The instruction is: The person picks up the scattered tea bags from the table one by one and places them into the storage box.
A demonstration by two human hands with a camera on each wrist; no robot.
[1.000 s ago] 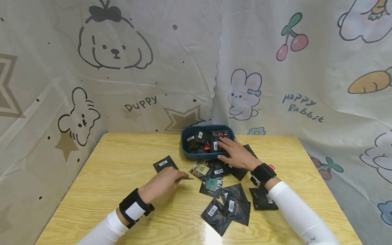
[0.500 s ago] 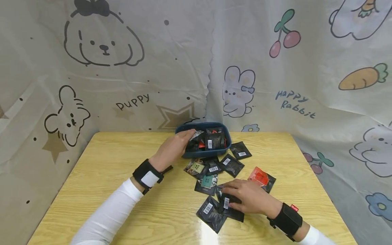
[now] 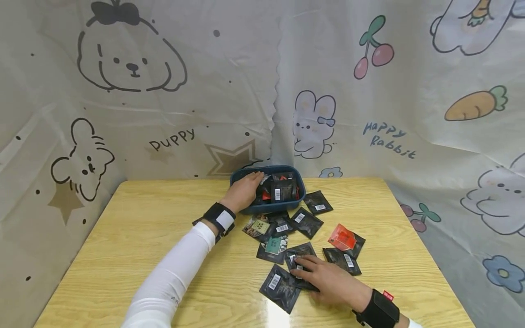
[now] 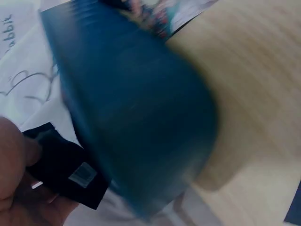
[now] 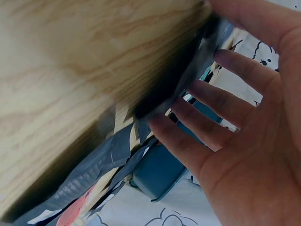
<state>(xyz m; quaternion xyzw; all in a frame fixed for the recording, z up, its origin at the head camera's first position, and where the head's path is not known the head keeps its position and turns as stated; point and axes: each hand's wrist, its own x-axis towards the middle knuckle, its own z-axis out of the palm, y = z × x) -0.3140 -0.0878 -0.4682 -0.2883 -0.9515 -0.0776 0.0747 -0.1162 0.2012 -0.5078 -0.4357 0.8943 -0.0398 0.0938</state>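
Left grip [image 3: 244, 189]: thumb and fingers pinch a barcoded packet [image 4: 68, 169], black, with a white label towards its outer end. The packet is at the rim of a dark blue container [image 3: 266, 208], which stands directly under the left grip's fingertips. Whether the packet touches the contents cannot be determined. Inside, to the right of the left grip, is a pile of dark packets [image 3: 284, 191] with some red showing among them. A dark packet edge [image 3: 197, 222] protrudes from behind the wrist.

Right grip [image 3: 330, 279]: fingers spread and nearly straight, fingertips touching the upper packet [image 3: 303, 284], which lies on an under packet [image 3: 301, 250]. A loose black packet [image 3: 280, 291] lies just left of the right grip.

Just beyond the right grip is a creased packet [image 3: 342, 261], with a red-fronted packet [image 3: 344, 238] against it. Farther beyond and to the left, a teal-labelled packet [image 3: 274, 248] and a yellow-labelled packet [image 3: 258, 228] lie picture side up, between the two grips. Two more black packets [image 3: 306, 223] lie to the right of the container, below and beyond the left grip. All loose packets rest on the wood-grain tabletop [image 3: 164, 205].
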